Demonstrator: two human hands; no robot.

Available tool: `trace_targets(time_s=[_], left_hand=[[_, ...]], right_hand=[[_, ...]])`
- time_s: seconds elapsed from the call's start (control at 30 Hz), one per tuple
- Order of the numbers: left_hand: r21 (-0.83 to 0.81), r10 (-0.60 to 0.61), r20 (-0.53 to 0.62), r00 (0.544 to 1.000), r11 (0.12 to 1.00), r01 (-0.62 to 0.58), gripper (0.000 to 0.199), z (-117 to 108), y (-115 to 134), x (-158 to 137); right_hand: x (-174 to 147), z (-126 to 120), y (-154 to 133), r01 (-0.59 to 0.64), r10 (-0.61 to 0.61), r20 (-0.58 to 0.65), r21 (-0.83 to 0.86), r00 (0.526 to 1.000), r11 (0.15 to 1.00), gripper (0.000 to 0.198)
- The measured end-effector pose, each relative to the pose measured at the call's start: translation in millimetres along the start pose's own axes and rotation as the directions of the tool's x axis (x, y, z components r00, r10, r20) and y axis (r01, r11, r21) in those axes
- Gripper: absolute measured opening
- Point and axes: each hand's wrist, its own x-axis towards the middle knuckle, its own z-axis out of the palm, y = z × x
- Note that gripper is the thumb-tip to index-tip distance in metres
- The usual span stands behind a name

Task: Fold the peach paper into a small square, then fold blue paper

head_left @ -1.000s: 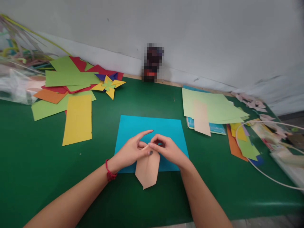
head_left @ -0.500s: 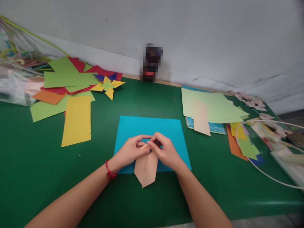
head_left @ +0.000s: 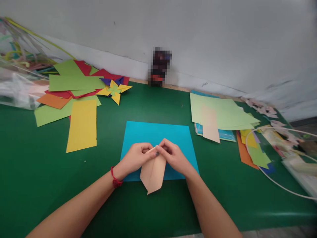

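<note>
A peach-coloured piece of folded paper [head_left: 153, 175] is between my hands, with a crease down its middle and a pointed end toward me. My left hand [head_left: 139, 155] pinches its upper left edge, thumb on top. At the upper right edge, my right hand [head_left: 173, 156] grips the same paper, its thumb meeting the left thumb near the far tip. The curled fingers hide that far end. Beneath lies a blue sheet of paper [head_left: 153, 130] on the green table [head_left: 111, 208].
A yellow paper rectangle [head_left: 83, 127] lies left, near stacked green and red sheets [head_left: 74, 82] and a yellow-purple folded star [head_left: 114, 89]. On the right are pale green sheets [head_left: 223, 110], a peach strip [head_left: 210, 124] and a white cable [head_left: 284, 186]. A blurred dark object [head_left: 159, 67] stands by the wall.
My fingers have drawn closer together at the paper's far end, the left fingers curling in. The folded paper stays in nearly the same place, and the view has shifted slightly.
</note>
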Motion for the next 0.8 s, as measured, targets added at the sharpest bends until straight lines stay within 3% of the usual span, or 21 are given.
trace_targets(time_s=[0.43, 0.6, 0.8], left_hand=[[-0.068, -0.012, -0.021, 1.000, 0.998, 0.010, 0.030, 1, -6, 3], [-0.134, -0.026, -0.040, 0.999, 0.991, 0.020, 0.030, 3, -10, 5], [-0.036, 0.042, -0.006, 0.999, 0.998, -0.043, 0.031, 1, -6, 5]], right_hand=[[1, 7, 6, 0.073, -0.075, -0.112, -0.027, 0.991, 0.997, 0.021], [4, 6, 8, 0.038, -0.034, -0.066, 0.063, 0.997, 0.997, 0.020], [5, 6, 10, 0.030, -0.018, -0.115, 0.098, 0.993, 0.995, 0.021]])
